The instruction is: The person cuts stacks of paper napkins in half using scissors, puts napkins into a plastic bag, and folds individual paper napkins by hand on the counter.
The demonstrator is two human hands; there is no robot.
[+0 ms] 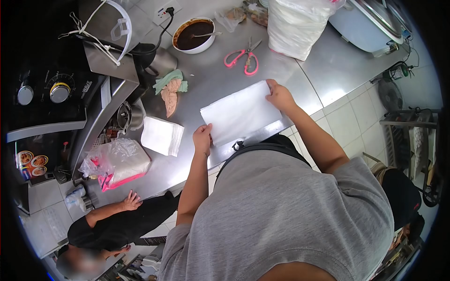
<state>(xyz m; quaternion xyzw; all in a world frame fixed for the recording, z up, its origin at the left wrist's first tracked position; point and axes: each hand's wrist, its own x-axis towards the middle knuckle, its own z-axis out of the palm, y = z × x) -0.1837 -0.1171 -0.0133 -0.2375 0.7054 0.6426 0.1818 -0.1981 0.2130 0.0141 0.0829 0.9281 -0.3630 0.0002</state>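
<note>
A flat rectangle of white paper is held between my two hands over the steel counter's front edge. It looks like a napkin or a thin layered stack; I cannot tell how many sheets there are. My left hand pinches its near left corner, thumb on top. At the far right corner, my right hand grips it with the thumb over the edge. To the left on the counter lies a stack of folded white napkins. Scissors with pink handles rest open beyond the paper.
A bowl of dark sauce with a spoon stands at the back. Crumpled cloths, a plastic-wrapped white pack and a large white bag are on the counter. A black-clad person stands at the left.
</note>
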